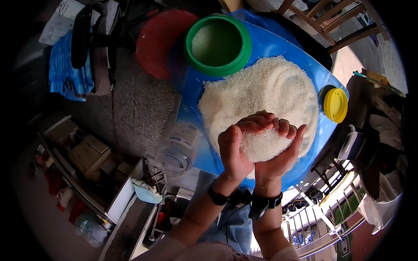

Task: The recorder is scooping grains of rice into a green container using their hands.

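Observation:
My left hand (pixel 234 156) and my right hand (pixel 281 163) are cupped together, palms up, with a mound of white rice grains (pixel 267 144) in them. They are over the near part of a wide rice pile (pixel 261 85) spread on a blue plastic sheet (pixel 192 89). Behind the pile stands a green open-mouthed tub (pixel 245 49), with some rice visible inside against its left side. A clear plastic jar (pixel 178 146) with a printed label lies left of my hands. At the right edge of the table is a yellow screw lid (pixel 336 105).
A round red stool seat or lid (pixel 156 45) is beside the table, left of the tub. A wooden chair (pixel 326 24) stands beyond the far right corner. An open drawer with boxes (pixel 88 153) is at lower left. Metal railings (pixel 303 225) are at lower right.

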The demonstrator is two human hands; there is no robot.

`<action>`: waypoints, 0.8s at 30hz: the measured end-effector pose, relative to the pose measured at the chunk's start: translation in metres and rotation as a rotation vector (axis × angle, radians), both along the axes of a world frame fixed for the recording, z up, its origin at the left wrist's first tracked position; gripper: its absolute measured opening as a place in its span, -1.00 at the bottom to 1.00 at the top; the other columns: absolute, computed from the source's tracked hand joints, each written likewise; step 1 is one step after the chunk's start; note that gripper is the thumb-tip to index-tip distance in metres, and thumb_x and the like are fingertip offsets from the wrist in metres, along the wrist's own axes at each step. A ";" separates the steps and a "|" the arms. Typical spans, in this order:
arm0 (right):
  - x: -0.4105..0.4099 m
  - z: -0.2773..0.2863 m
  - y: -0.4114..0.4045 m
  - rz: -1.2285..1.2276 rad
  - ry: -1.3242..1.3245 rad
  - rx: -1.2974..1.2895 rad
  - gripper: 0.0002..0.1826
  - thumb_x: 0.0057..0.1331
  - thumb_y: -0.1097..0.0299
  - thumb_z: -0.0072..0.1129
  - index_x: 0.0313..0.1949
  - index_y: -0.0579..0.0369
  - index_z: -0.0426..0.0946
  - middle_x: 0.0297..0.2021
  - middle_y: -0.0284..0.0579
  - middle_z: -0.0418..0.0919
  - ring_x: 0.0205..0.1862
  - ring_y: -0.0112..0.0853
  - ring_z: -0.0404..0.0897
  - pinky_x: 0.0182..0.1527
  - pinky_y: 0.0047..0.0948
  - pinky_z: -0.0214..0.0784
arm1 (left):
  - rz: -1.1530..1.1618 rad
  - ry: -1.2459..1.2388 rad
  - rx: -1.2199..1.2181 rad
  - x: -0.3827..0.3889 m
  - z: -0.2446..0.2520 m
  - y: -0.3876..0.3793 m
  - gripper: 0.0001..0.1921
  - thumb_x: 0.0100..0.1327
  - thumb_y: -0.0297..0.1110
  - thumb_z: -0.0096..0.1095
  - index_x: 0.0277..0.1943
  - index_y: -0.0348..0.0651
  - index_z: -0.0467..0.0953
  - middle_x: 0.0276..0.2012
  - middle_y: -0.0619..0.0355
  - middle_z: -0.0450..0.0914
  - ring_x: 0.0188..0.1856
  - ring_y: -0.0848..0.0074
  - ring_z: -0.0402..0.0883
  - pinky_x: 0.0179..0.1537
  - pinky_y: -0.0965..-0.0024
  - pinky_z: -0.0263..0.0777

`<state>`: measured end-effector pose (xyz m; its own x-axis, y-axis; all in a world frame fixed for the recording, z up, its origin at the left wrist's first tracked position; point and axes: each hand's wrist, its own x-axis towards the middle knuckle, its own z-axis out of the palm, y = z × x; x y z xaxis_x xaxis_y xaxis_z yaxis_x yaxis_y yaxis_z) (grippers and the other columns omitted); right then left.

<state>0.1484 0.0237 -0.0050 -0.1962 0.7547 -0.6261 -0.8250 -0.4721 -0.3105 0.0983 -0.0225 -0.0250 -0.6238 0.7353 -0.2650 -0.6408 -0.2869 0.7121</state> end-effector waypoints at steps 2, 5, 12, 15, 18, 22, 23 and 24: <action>-0.015 0.003 0.012 0.047 0.039 0.025 -0.44 0.53 -0.10 -0.26 -0.55 0.02 0.30 -0.49 -0.20 0.39 -0.21 -0.26 0.45 0.06 -0.24 0.27 | 0.040 -0.027 0.019 -0.015 0.005 0.011 -0.50 0.56 -0.02 -0.37 -0.26 -0.22 0.46 -0.17 -0.03 0.61 0.14 0.13 0.47 0.28 -0.01 0.23; -0.045 0.010 0.029 0.093 0.010 0.028 -0.45 0.53 -0.09 -0.25 -0.52 0.03 0.31 -0.46 -0.16 0.44 -0.20 -0.24 0.46 0.08 -0.22 0.27 | 0.096 -0.013 0.037 -0.042 0.013 0.028 -0.52 0.55 -0.01 -0.36 -0.23 -0.20 0.44 -0.16 -0.03 0.60 0.16 0.12 0.46 0.26 -0.01 0.26; -0.100 0.007 0.072 0.236 0.082 0.094 -0.50 0.52 -0.06 -0.22 -0.44 0.06 0.36 -0.37 -0.12 0.50 -0.13 -0.23 0.50 0.11 -0.20 0.31 | 0.288 -0.098 0.102 -0.092 0.009 0.070 -0.52 0.54 -0.04 -0.24 -0.21 -0.31 0.50 -0.10 -0.10 0.60 0.05 0.22 0.56 0.18 0.10 0.38; -0.118 -0.004 0.084 0.259 0.106 0.109 -0.50 0.51 -0.05 -0.18 -0.44 0.08 0.40 -0.34 -0.09 0.52 -0.13 -0.21 0.50 0.11 -0.21 0.31 | 0.234 -0.097 0.069 -0.111 0.000 0.078 -0.54 0.54 0.02 -0.29 -0.19 -0.15 0.50 -0.04 0.04 0.57 0.23 0.21 0.42 0.29 0.07 0.26; -0.132 -0.012 0.093 0.274 0.092 0.116 -0.49 0.51 -0.05 -0.18 -0.44 0.10 0.42 -0.33 -0.07 0.52 -0.13 -0.20 0.50 0.12 -0.21 0.31 | 0.272 -0.091 0.031 -0.125 -0.005 0.089 -0.55 0.53 0.00 -0.26 -0.20 -0.16 0.50 -0.04 0.02 0.58 0.21 0.20 0.44 0.27 0.08 0.28; -0.141 -0.018 0.100 0.325 0.051 0.202 -0.54 0.51 0.02 -0.16 -0.44 0.08 0.41 -0.33 -0.12 0.49 -0.09 -0.24 0.48 0.16 -0.23 0.26 | 0.324 -0.020 -0.069 -0.132 -0.010 0.099 -0.55 0.52 -0.05 -0.25 -0.20 -0.24 0.51 -0.04 -0.05 0.60 0.13 0.19 0.51 0.25 0.11 0.30; -0.143 -0.020 0.101 0.323 0.050 0.202 -0.54 0.51 0.02 -0.16 -0.44 0.08 0.41 -0.33 -0.12 0.49 -0.09 -0.24 0.48 0.16 -0.23 0.26 | 0.322 -0.021 -0.069 -0.133 -0.011 0.101 -0.55 0.52 -0.05 -0.25 -0.20 -0.24 0.51 -0.04 -0.05 0.60 0.13 0.19 0.51 0.25 0.11 0.30; -0.145 -0.024 0.102 0.329 0.008 0.264 -0.52 0.51 0.02 -0.18 -0.45 0.11 0.41 -0.34 -0.10 0.49 -0.09 -0.22 0.47 0.16 -0.22 0.26 | 0.361 -0.021 -0.096 -0.134 -0.011 0.103 -0.53 0.53 -0.08 -0.25 -0.20 -0.31 0.53 -0.06 -0.08 0.62 0.09 0.23 0.55 0.22 0.16 0.33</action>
<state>0.0033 0.1259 -0.0295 -0.4578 0.7852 -0.4170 -0.6466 -0.6160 -0.4500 -0.0359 0.0804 -0.0364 -0.8322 0.4402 -0.3371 -0.5250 -0.4300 0.7345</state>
